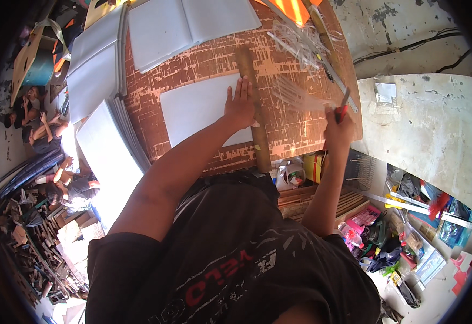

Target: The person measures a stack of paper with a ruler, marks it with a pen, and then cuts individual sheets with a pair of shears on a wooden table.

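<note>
A white sheet [190,110] lies on the scratched brown worktable [149,97]. My left hand [240,106] rests flat at the sheet's right edge, fingers stretched out, its side against a long brown wooden bar [261,140]. The bar lies along that edge of the sheet. Off to the right, near the table's right edge, my right hand [337,131] is closed around a red-handled cutter knife [342,112] whose dark blade points up. Thin clear plastic strips [295,96] spread over the table between the bar and the knife.
Stacks of large white sheets [98,70] lie at the left and far side. A tangle of clear offcuts [298,46] and a metal ruler [336,81] lie at the far right. Bags and tools [403,237] crowd the floor at right. Several people [74,186] sit at left.
</note>
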